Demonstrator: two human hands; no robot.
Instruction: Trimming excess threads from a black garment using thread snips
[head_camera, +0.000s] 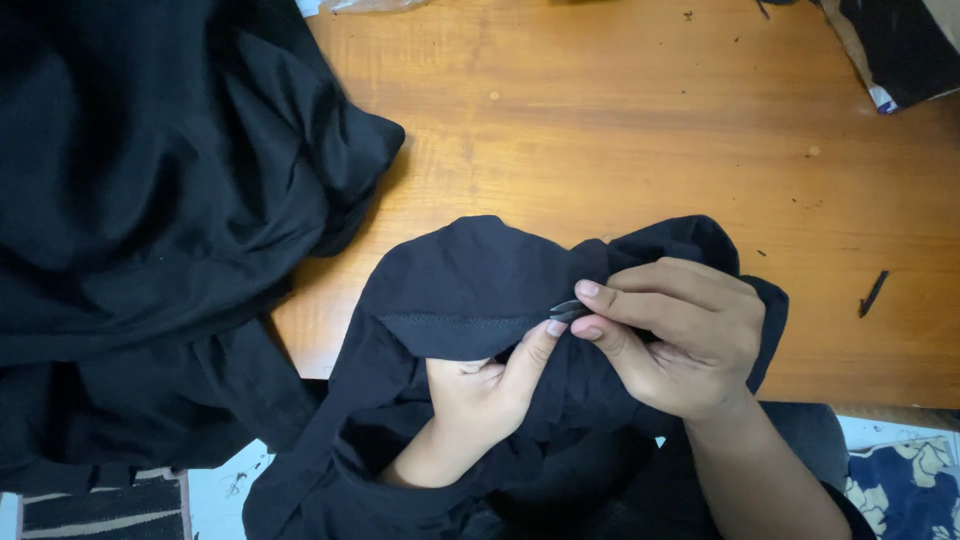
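Bare wooden table (640, 130) open ahead and right, heaped black cloth (150, 200) blocking left, dark bundle (900, 50) at far-right corner.

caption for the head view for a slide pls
Both hands, left hand and right hand, work small snips along a seam of black fabric over a wooden table.

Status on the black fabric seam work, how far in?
Done: loose dark thread bits lie scattered on the wooden table.
In hand: the left hand holds the black fabric taut from beneath, just past the stitched seam; the right hand pinches a small dark metal tool at the seam's end.
Left: the visible stitch line looks intact.
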